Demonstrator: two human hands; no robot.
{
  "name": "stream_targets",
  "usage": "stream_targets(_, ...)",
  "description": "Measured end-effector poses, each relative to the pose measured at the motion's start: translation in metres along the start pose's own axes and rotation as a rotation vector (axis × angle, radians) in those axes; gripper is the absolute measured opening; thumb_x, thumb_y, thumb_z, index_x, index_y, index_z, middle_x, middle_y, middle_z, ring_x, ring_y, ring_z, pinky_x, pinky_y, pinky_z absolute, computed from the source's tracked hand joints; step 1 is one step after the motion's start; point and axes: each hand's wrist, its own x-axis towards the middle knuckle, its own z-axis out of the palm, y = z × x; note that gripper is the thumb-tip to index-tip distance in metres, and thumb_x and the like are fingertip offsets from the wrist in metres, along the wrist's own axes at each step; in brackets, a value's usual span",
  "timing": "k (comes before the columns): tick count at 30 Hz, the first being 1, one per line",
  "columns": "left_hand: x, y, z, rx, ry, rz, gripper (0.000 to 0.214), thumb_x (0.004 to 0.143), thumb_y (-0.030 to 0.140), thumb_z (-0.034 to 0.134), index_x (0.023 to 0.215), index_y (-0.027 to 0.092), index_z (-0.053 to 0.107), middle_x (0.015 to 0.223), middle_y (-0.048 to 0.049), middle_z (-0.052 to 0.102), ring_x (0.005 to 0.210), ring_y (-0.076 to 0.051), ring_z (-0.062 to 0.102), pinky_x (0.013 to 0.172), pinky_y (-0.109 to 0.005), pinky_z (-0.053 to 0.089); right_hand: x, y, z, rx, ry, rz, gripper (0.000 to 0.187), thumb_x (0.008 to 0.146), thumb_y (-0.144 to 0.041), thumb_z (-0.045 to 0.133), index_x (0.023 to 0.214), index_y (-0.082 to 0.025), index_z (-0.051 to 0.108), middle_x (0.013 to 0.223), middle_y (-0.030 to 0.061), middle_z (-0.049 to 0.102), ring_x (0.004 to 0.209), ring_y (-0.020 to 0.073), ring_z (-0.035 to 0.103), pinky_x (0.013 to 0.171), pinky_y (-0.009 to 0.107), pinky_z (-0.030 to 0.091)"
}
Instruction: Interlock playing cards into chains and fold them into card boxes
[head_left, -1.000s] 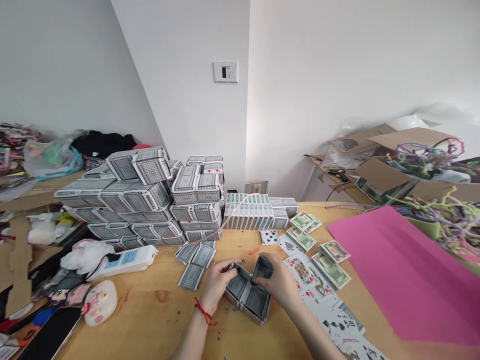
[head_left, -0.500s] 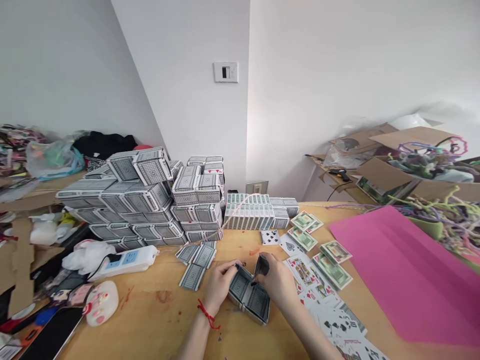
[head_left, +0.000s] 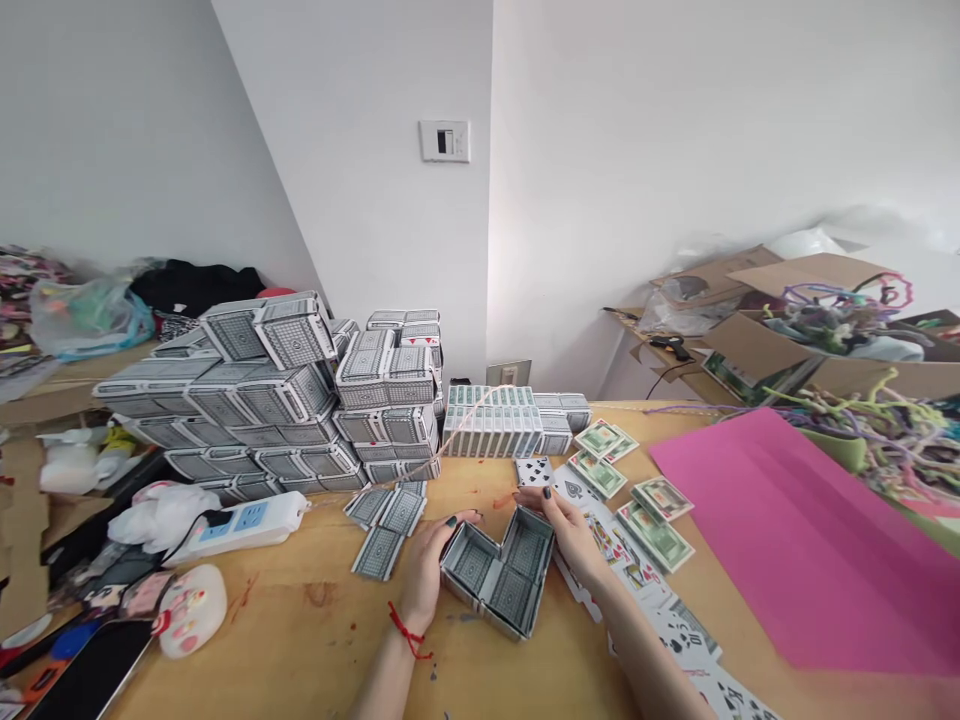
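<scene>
An L-shaped block of card-covered boxes (head_left: pixel 499 575) lies on the wooden table (head_left: pixel 300 640) in front of me. My left hand (head_left: pixel 427 560), with a red string on its wrist, rests against the block's left side, fingers curled along it. My right hand (head_left: pixel 571 530) presses the block's right box from the far side, fingers bent over its top edge. Loose face-down cards (head_left: pixel 386 520) lie just left of my left hand. Face-up playing cards (head_left: pixel 660 630) spread under and beyond my right forearm.
A tall heap of card-covered boxes (head_left: pixel 285 400) fills the back left, with a row of decks (head_left: pixel 499 420) beside it. Green card stacks (head_left: pixel 652 515), a pink sheet (head_left: pixel 780 540), a white power strip (head_left: pixel 240 520) and cardboard boxes with pipe cleaners (head_left: pixel 832 330) surround the spot.
My right hand has set the small box it held down against the block, which is now L-shaped. Both hands have moved slightly away from me, and my head has turned a bit.
</scene>
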Motion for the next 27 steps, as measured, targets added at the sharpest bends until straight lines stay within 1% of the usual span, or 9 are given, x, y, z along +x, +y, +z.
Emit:
stream_targets(2,-0.003,0.002,0.002,-0.003,-0.009,0.022,0.035,0.077,0.031,0.042,0.097,0.019,0.067,0.102,-0.0057,0.068,0.101,-0.023,0.057,0.093,-0.036,0.041,-0.002,0.000,0.000,0.044,-0.046,0.016,0.053,0.084,-0.057,0.036,0.100,-0.017,0.065,0.102,0.0110,0.067,0.101,0.0242,0.060,0.093,0.042,0.040)
stream_targets(4,-0.004,0.002,0.006,0.000,-0.010,0.031,0.033,0.074,0.028,0.046,0.098,0.018,0.066,0.100,-0.0055,0.068,0.099,-0.022,0.058,0.090,-0.035,0.042,-0.004,0.001,0.003,0.001,-0.091,0.018,0.051,0.083,-0.057,0.037,0.100,-0.018,0.066,0.101,0.0090,0.068,0.101,0.0241,0.059,0.094,0.041,0.039)
stream_targets(7,-0.004,-0.001,0.012,0.022,0.046,0.022,0.023,0.073,0.029,0.049,0.082,0.018,0.067,0.087,-0.0050,0.069,0.087,-0.022,0.061,0.079,-0.032,0.046,-0.005,0.004,0.009,-0.098,-0.062,-0.004,0.051,0.080,-0.060,0.040,0.089,-0.018,0.068,0.090,0.0073,0.069,0.092,0.0249,0.061,0.086,0.039,0.044)
stream_targets(10,-0.003,-0.005,0.015,0.030,0.101,0.011,0.024,0.074,0.035,0.048,0.072,0.017,0.064,0.077,-0.0047,0.067,0.077,-0.021,0.061,0.071,-0.030,0.047,-0.003,0.010,0.013,-0.125,-0.021,-0.039,0.054,0.079,-0.063,0.038,0.079,-0.017,0.067,0.081,0.0064,0.069,0.080,0.0236,0.062,0.076,0.035,0.047)
stream_targets(14,-0.003,-0.008,0.009,0.027,0.081,0.086,0.032,0.078,0.036,0.042,0.085,0.017,0.067,0.094,-0.0069,0.068,0.093,-0.023,0.059,0.086,-0.034,0.044,-0.005,0.014,0.012,-0.130,0.021,-0.061,0.053,0.079,-0.062,0.037,0.079,-0.017,0.066,0.081,0.0061,0.068,0.082,0.0236,0.061,0.077,0.034,0.046)
stream_targets(17,-0.001,-0.010,0.003,-0.045,0.142,0.154,0.037,0.081,0.034,0.038,0.102,0.017,0.063,0.111,-0.0067,0.063,0.108,-0.023,0.053,0.094,-0.036,0.040,-0.007,0.015,0.011,-0.157,0.116,-0.080,0.052,0.081,-0.060,0.036,0.082,-0.018,0.065,0.086,0.0062,0.067,0.084,0.0236,0.060,0.078,0.034,0.045)
stream_targets(20,0.001,-0.012,0.000,-0.062,0.181,0.166,0.037,0.080,0.032,0.042,0.110,0.018,0.058,0.121,-0.0061,0.057,0.115,-0.023,0.048,0.099,-0.036,0.036,-0.006,0.017,0.010,-0.197,0.222,-0.098,0.049,0.082,-0.058,0.036,0.092,-0.019,0.064,0.097,0.0069,0.066,0.095,0.0237,0.058,0.085,0.035,0.043)
stream_targets(23,0.003,-0.013,0.004,0.010,0.161,0.185,0.036,0.077,0.024,0.047,0.111,0.020,0.056,0.124,-0.0054,0.054,0.117,-0.023,0.046,0.100,-0.037,0.034,-0.004,0.019,0.008,-0.216,0.238,-0.110,0.048,0.084,-0.056,0.034,0.103,-0.020,0.061,0.107,0.0077,0.063,0.105,0.0225,0.053,0.093,0.035,0.038)
stream_targets(27,0.001,-0.012,0.014,0.172,0.196,0.224,0.038,0.074,0.013,0.044,0.109,0.021,0.056,0.118,-0.0050,0.056,0.114,-0.021,0.047,0.099,-0.038,0.033,-0.003,0.022,0.007,-0.259,0.208,-0.121,0.050,0.086,-0.054,0.031,0.105,-0.019,0.061,0.110,0.0085,0.062,0.102,0.0228,0.055,0.094,0.038,0.037)
